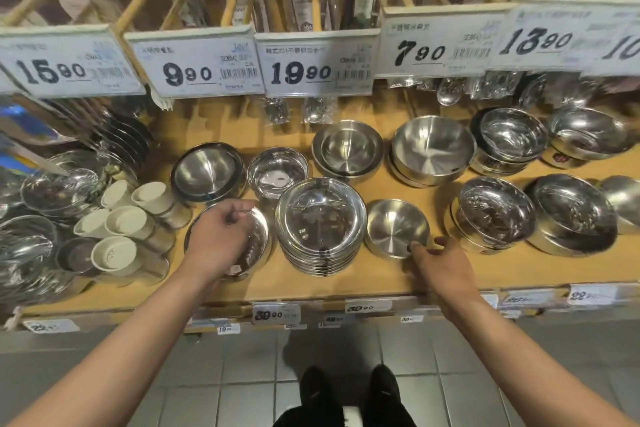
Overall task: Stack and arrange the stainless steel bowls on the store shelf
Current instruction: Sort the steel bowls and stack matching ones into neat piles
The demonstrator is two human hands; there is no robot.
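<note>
A wooden store shelf (311, 284) is seen from above, laden with stainless steel bowls in loose rows. The left hand (216, 239) is laid over a bowl (258, 239) at the front left of the shelf, its fingers curled over the far rim; whether the rim is truly gripped cannot be told, since the fingertips are hidden. The right hand (434, 262) is placed at the near rim of a small brushed bowl (396, 227), the thumb hooked over the edge and the fingers curled outside the wall, so that the rim is pinched. Between the two hands a stack of shallow polished bowls (320, 218) is set, just beside the small bowl.

Behind these, a dark-rimmed bowl (207, 170), a little shiny bowl (277, 170), a nested pair of bowls (348, 147) and a larger brushed bowl (433, 147) are ranged along the back row. Further right, tilted stacks of polished bowls (495, 211) are seen (some with labels on their sides). At the left, pale cream cups (124, 222) are heaped on their sides. Price cards (194, 68) are hung above the shelf, with packaged utensils (298, 0) on pegs behind them. Grey floor tiles (242, 374) and a pair of dark shoes (349, 388) are visible below.
</note>
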